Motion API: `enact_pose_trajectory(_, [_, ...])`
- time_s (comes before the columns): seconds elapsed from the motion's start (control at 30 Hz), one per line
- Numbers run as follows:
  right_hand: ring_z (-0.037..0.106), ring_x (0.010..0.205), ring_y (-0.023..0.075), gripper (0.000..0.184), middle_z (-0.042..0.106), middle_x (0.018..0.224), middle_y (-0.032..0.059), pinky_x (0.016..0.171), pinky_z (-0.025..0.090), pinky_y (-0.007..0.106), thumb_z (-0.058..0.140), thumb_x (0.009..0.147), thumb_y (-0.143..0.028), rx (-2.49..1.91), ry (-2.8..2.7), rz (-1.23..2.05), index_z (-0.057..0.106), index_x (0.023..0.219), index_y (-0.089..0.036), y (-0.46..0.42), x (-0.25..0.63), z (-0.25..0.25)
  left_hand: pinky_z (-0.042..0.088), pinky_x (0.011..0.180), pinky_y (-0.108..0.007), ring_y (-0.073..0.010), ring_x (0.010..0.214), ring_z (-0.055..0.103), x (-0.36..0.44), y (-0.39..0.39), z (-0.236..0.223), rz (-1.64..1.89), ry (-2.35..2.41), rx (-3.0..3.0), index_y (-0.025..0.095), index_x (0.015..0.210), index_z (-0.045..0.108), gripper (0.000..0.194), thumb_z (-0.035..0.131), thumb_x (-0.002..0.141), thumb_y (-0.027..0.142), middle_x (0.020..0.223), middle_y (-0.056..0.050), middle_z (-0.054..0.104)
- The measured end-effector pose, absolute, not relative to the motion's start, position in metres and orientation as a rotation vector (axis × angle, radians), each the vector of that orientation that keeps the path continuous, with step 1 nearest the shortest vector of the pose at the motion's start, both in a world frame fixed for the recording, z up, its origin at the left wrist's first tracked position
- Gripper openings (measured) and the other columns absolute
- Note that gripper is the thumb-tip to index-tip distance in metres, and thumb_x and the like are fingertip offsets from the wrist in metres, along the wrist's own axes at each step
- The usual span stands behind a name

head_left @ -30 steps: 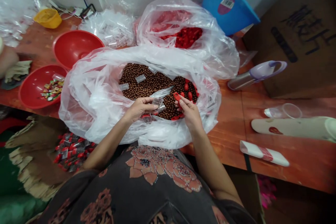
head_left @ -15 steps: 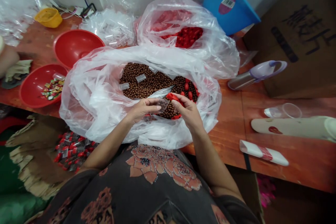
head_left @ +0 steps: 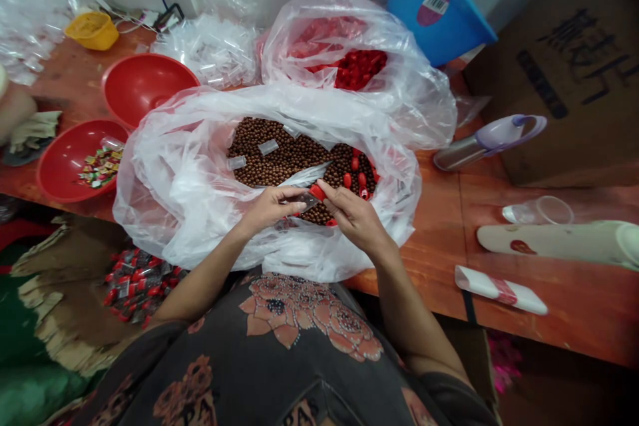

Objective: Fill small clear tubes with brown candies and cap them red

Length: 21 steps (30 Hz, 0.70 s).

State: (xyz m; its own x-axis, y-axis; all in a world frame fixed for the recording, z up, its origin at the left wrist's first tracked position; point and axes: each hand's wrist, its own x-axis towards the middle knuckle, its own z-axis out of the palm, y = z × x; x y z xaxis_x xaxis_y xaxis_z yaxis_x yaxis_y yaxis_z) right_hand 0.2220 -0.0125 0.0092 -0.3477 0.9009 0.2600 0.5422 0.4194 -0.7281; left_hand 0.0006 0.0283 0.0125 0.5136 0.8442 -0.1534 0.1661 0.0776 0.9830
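My left hand (head_left: 272,206) pinches a small clear plastic tube (head_left: 307,200) over a large plastic bag (head_left: 184,180). Against the tube's open end, my right hand (head_left: 355,216) holds a red cap (head_left: 316,192) between thumb and fingers. Cap and tube touch; whether the cap is fully seated I cannot tell. Beneath my hands the bag is filled with small round brown balls (head_left: 279,153). A few clear tubes (head_left: 268,147) lie on the balls to the left, and several red caps (head_left: 347,180) lie at the right side.
Behind stands a bag of red caps (head_left: 362,70), beside a pile of clear tubes (head_left: 219,56). Two red bowls (head_left: 150,83) are at the left, one with small wrapped pieces. Capped tubes (head_left: 140,283) fill a box below. A flask (head_left: 469,150) and a blue bucket (head_left: 439,6) stand right.
My right hand has brought the red cap leftward onto the end of the clear tube. My left hand has stayed nearly in place with the tube. Another cap now shows on the balls.
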Motion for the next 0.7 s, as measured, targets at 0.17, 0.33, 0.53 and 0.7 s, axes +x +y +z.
enact_pose_trajectory(0.17, [0.061, 0.087, 0.0168, 0.043, 0.063, 0.097, 0.0031, 0.079, 0.052, 0.031, 0.046, 0.099, -0.026, -1.166, -1.955, 0.705, 0.051, 0.14, -0.038, -0.014, 0.221, 0.004, 0.05, 0.088, -0.03, -0.0197, 0.097, 0.067, -0.001, 0.028, 0.017, 0.618, 0.92, 1.479, 0.021, 0.113, 0.074, 0.037, 0.072, 0.078, 0.032, 0.107, -0.006, 0.075])
enact_pose_trajectory(0.33, [0.063, 0.11, 0.0195, 0.045, 0.066, 0.123, 0.003, 0.095, 0.052, 0.037, 0.048, 0.098, -0.025, -1.131, -1.916, 0.694, 0.049, 0.141, -0.038, -0.018, 0.215, 0.0, 0.05, 0.09, -0.029, -0.0193, 0.098, 0.068, 0.002, 0.026, 0.016, 0.637, 0.914, 1.4, 0.021, 0.113, 0.074, 0.037, 0.073, 0.077, 0.03, 0.11, -0.006, 0.074])
enact_pose_trajectory(0.53, [0.063, 0.116, 0.0205, 0.039, 0.067, 0.128, 0.0034, 0.104, 0.05, 0.04, 0.049, 0.097, -0.028, -1.255, -1.721, 0.625, 0.057, 0.135, -0.031, -0.028, 0.199, -0.001, 0.047, 0.1, -0.034, -0.0213, 0.106, 0.066, 0.01, 0.019, 0.015, 0.7, 0.901, 1.322, 0.02, 0.114, 0.074, 0.038, 0.073, 0.077, 0.031, 0.113, -0.007, 0.073])
enact_pose_trajectory(0.7, [0.064, 0.115, 0.0207, 0.032, 0.069, 0.124, 0.0013, 0.105, 0.049, 0.043, 0.048, 0.098, -0.033, -1.313, -1.511, 0.661, 0.064, 0.126, -0.033, -0.033, 0.192, 0.002, 0.047, 0.1, -0.036, -0.0221, 0.107, 0.066, 0.016, 0.014, 0.021, 0.744, 0.923, 1.319, 0.02, 0.111, 0.075, 0.037, 0.075, 0.076, 0.031, 0.113, -0.008, 0.073])
